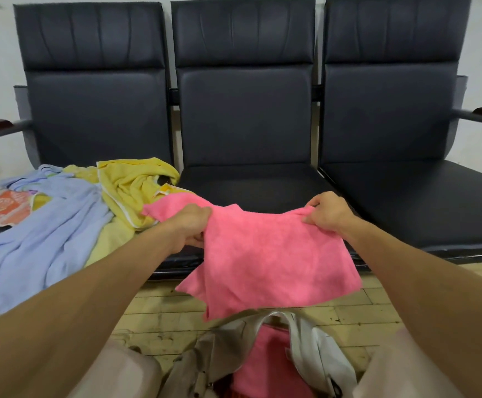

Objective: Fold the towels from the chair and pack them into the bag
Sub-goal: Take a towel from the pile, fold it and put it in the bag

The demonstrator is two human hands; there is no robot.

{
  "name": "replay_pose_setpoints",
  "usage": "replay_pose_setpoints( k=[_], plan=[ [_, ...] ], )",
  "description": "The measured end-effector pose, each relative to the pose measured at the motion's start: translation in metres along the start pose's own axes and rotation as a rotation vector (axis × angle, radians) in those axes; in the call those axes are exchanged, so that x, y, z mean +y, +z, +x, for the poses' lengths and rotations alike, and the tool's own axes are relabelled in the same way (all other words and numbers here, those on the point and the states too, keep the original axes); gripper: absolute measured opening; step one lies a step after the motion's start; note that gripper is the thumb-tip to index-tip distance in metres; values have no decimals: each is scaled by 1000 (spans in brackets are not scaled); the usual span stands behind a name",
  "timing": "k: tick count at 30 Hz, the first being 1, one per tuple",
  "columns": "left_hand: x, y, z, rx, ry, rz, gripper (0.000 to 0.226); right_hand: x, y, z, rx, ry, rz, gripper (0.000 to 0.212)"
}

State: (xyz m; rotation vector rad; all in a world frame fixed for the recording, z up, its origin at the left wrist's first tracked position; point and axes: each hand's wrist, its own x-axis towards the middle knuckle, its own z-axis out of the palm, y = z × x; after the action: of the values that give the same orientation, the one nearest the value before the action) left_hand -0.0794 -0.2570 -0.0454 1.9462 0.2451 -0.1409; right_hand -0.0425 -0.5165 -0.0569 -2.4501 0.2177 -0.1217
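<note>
A pink towel [265, 257] hangs spread between my two hands in front of the middle seat. My left hand [192, 226] grips its upper left edge and my right hand [327, 212] pinches its upper right corner. Its lower edge dangles just above the open beige bag [228, 351] on the floor between my knees. Another pink towel [268, 366] lies inside that bag. On the left seat sit a crumpled yellow towel [130, 186], a light blue towel [38, 234] and an orange patterned towel [0, 209].
Three joined black chairs [245, 119] stand against a white wall, with armrests at both ends. The middle seat [251, 185] and right seat [418, 196] are bare. Wooden floor [159, 320] lies in front, and my knees frame the bag.
</note>
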Motion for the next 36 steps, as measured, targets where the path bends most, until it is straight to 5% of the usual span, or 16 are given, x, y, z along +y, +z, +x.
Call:
replay_pose_setpoints(
  k=[4, 7, 13, 19, 23, 25, 27, 33, 36],
  plan=[
    [6, 1, 7, 28, -41, -445, 25, 5, -2, -1, -7, 40, -86, 24],
    [7, -5, 11, 12, -96, -561, 14, 6, -2, -1, -37, 85, -60, 32],
    [0, -25, 19, 18, -91, -495, 14, 4, -12, -1, 71, 248, 567, 62],
    [-8, -39, 21, 52, -60, -445, 29, -8, -22, -8, 101, 234, 1030, 33],
    [-24, -50, 25, 197, 73, 136, 31, -6, -23, -7, 145, 279, 1141, 19],
    [-32, -55, 21, 197, 78, 474, 17, -5, -22, -6, 195, 282, 1086, 29],
    [-36, -58, 19, 161, 72, 634, 31, -6, -22, -3, 250, 281, 1012, 32],
    [-30, -59, 12, 183, -53, 244, 47, -5, -16, -13, 341, 182, 624, 29],
    [-22, -54, 10, 174, -57, -124, 53, -10, -16, -16, 341, 164, 660, 28]
  ],
)
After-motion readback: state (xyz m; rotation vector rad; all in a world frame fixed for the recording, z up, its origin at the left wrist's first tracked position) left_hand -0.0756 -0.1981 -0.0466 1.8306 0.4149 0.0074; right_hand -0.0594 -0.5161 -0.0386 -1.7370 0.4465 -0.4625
